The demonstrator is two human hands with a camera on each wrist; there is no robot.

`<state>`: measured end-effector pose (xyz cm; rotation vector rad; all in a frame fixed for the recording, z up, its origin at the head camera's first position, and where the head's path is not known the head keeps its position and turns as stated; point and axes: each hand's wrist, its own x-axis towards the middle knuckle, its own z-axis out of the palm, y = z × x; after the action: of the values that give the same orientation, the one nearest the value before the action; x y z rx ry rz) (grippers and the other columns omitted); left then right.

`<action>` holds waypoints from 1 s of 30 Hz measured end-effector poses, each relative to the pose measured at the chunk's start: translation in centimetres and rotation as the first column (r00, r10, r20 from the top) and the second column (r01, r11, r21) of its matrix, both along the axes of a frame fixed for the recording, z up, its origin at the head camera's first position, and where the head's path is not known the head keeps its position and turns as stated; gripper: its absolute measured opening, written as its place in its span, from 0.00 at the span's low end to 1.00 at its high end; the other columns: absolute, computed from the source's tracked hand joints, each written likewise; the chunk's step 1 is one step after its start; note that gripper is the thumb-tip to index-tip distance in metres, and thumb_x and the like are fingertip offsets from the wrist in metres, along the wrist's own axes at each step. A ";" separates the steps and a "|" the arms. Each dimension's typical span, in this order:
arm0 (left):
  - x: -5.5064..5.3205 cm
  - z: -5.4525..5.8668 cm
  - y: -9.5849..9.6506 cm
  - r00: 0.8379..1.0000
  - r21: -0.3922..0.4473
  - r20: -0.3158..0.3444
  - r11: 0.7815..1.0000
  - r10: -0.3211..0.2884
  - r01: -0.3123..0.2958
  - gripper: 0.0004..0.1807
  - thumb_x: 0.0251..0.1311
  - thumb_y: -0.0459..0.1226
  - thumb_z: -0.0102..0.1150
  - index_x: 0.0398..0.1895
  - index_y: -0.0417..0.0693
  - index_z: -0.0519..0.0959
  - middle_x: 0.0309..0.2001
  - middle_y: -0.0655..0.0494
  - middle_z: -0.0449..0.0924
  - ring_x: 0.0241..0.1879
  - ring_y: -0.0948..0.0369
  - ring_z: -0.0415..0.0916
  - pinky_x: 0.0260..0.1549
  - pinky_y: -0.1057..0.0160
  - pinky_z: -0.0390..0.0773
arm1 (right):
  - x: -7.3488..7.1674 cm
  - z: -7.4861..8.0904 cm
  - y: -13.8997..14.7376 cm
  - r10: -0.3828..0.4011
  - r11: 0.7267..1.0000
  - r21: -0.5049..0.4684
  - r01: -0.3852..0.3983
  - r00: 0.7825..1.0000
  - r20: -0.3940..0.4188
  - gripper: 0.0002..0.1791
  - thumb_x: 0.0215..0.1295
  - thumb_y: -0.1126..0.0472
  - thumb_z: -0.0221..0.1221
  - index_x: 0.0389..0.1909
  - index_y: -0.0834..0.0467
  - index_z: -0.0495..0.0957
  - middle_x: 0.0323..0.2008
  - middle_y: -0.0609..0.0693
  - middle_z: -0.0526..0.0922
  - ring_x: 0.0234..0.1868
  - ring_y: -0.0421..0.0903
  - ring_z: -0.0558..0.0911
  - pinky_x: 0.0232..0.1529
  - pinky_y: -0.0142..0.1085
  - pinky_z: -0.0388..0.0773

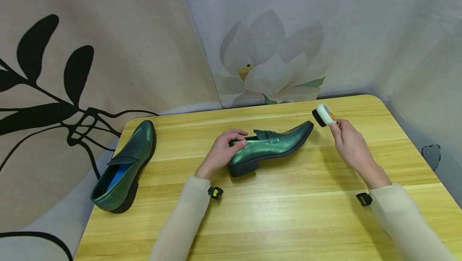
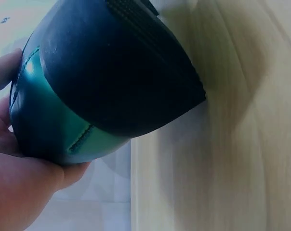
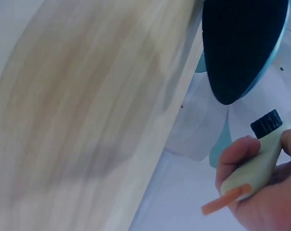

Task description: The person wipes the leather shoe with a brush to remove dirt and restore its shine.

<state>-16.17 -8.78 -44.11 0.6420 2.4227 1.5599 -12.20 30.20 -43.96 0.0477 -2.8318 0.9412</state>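
Observation:
A green metallic loafer (image 1: 285, 144) with a black sole is tilted over the table, its toe raised and pointing right. My left hand (image 1: 221, 152) grips it around the heel end, thumb at the opening. In the left wrist view the dark heel (image 2: 121, 82) and the stitched green back show close up. My right hand (image 1: 351, 146) holds a small white shoe brush (image 1: 327, 114) with black bristles and an orange part. The bristles face left, a short gap away from the toe. From the right wrist, the sole (image 3: 242, 48) appears above the brush (image 3: 256, 163).
The matching green loafer (image 1: 142, 142), with a blue insole, stands at the table's left edge, toe toward the back. Beneath everything is a wooden table (image 1: 288, 221). Behind it hangs a curtain (image 1: 144, 52) printed with leaves and a flower.

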 end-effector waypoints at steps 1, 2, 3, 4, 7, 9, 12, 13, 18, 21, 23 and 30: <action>0.1 0.0 0.0 1.000 0.009 -0.002 1.000 0.006 -0.006 0.10 0.75 0.40 0.60 0.41 0.42 0.84 0.63 0.52 0.77 0.67 0.51 0.70 0.69 0.45 0.65 | 0.1 0.1 -0.1 0.000 1.000 -0.003 0.000 1.000 -0.009 0.33 0.86 0.49 0.37 0.67 0.77 0.64 0.39 0.63 0.74 0.32 0.56 0.72 0.29 0.45 0.69; 0.1 -0.1 0.1 1.000 0.017 -0.005 1.000 0.013 -0.013 0.09 0.74 0.39 0.60 0.40 0.42 0.84 0.63 0.52 0.77 0.67 0.51 0.70 0.68 0.45 0.65 | 0.3 0.2 -0.2 0.003 1.000 -0.006 -0.003 1.000 -0.019 0.32 0.86 0.49 0.37 0.67 0.77 0.64 0.39 0.63 0.74 0.32 0.56 0.72 0.29 0.45 0.69; 0.2 -0.2 0.1 1.000 0.025 -0.009 1.000 0.020 -0.020 0.09 0.74 0.39 0.61 0.40 0.43 0.84 0.63 0.53 0.77 0.66 0.51 0.70 0.68 0.45 0.66 | 0.4 0.3 -0.4 0.004 1.000 -0.009 -0.004 1.000 -0.027 0.32 0.86 0.50 0.37 0.67 0.77 0.64 0.38 0.63 0.74 0.31 0.56 0.72 0.29 0.45 0.68; 0.3 -0.2 0.1 1.000 0.033 -0.012 0.999 0.027 -0.026 0.09 0.74 0.39 0.61 0.39 0.43 0.84 0.63 0.53 0.76 0.66 0.50 0.70 0.68 0.45 0.66 | 0.5 0.5 -0.5 0.006 1.000 -0.010 -0.006 0.999 -0.036 0.32 0.86 0.50 0.37 0.67 0.77 0.64 0.38 0.63 0.74 0.31 0.56 0.72 0.28 0.44 0.68; 0.3 -0.4 0.2 0.999 0.063 -0.028 0.997 0.040 -0.039 0.08 0.74 0.38 0.61 0.39 0.43 0.83 0.63 0.53 0.75 0.66 0.48 0.70 0.67 0.45 0.66 | 0.8 0.8 -0.8 0.013 1.000 -0.016 -0.014 0.998 -0.062 0.31 0.86 0.52 0.39 0.66 0.77 0.64 0.38 0.63 0.74 0.31 0.55 0.72 0.28 0.43 0.68; 0.2 -0.4 0.3 0.998 0.079 -0.050 0.996 0.047 -0.043 0.08 0.74 0.38 0.62 0.39 0.43 0.84 0.63 0.53 0.75 0.66 0.48 0.70 0.66 0.45 0.67 | 1.0 1.0 -1.0 0.017 1.000 -0.021 -0.019 0.997 -0.075 0.30 0.86 0.52 0.39 0.66 0.78 0.65 0.38 0.62 0.74 0.31 0.55 0.72 0.28 0.42 0.68; 0.0 -0.2 0.4 0.994 0.097 -0.092 0.994 0.065 -0.056 0.07 0.73 0.38 0.62 0.40 0.43 0.84 0.63 0.53 0.74 0.66 0.49 0.69 0.64 0.45 0.69 | 1.2 1.3 -1.3 0.024 0.999 -0.027 -0.027 0.996 -0.090 0.29 0.86 0.53 0.40 0.66 0.78 0.65 0.38 0.62 0.74 0.31 0.54 0.72 0.28 0.41 0.68; -0.1 -0.1 0.5 0.991 0.100 -0.109 0.993 0.074 -0.063 0.07 0.73 0.37 0.62 0.39 0.43 0.85 0.63 0.53 0.75 0.66 0.50 0.69 0.63 0.46 0.69 | 1.3 1.3 -1.3 0.025 0.999 -0.027 -0.028 0.995 -0.093 0.29 0.86 0.53 0.40 0.66 0.77 0.65 0.37 0.62 0.74 0.30 0.54 0.72 0.27 0.41 0.68; -0.7 0.5 1.1 0.969 0.061 -0.224 0.994 0.106 -0.095 0.06 0.72 0.36 0.63 0.37 0.42 0.85 0.60 0.53 0.76 0.64 0.53 0.69 0.62 0.48 0.69 | 1.5 1.5 -1.6 0.025 0.999 -0.031 -0.028 0.995 -0.095 0.30 0.86 0.52 0.40 0.66 0.77 0.65 0.39 0.63 0.75 0.30 0.54 0.72 0.28 0.42 0.69; -1.0 0.5 1.4 0.934 -0.026 -0.347 0.995 0.079 -0.095 0.06 0.71 0.35 0.65 0.36 0.41 0.85 0.59 0.51 0.77 0.61 0.51 0.70 0.64 0.48 0.68 | 1.6 1.4 -1.8 0.028 0.999 -0.034 -0.032 0.995 -0.092 0.30 0.86 0.51 0.40 0.66 0.77 0.65 0.40 0.64 0.76 0.31 0.55 0.73 0.29 0.42 0.70; -1.1 0.4 1.5 0.908 -0.082 -0.416 0.992 0.051 -0.093 0.06 0.70 0.35 0.65 0.35 0.42 0.86 0.58 0.49 0.78 0.60 0.50 0.70 0.64 0.47 0.67 | 1.6 1.4 -1.8 0.031 0.999 -0.035 -0.034 0.995 -0.093 0.30 0.86 0.51 0.40 0.66 0.77 0.65 0.41 0.65 0.77 0.31 0.55 0.73 0.29 0.43 0.70; -0.7 0.1 1.2 0.879 -0.180 -0.476 0.982 -0.034 -0.059 0.06 0.68 0.36 0.68 0.33 0.44 0.86 0.58 0.49 0.78 0.62 0.49 0.70 0.66 0.46 0.65 | 1.7 1.4 -1.9 0.031 0.999 -0.040 -0.035 0.995 -0.093 0.29 0.86 0.52 0.40 0.67 0.76 0.65 0.46 0.68 0.78 0.35 0.58 0.75 0.33 0.49 0.72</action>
<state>-16.86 -7.55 -43.96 1.0819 2.8824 1.2610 -10.54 28.28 -42.54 0.1298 -2.7345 0.9779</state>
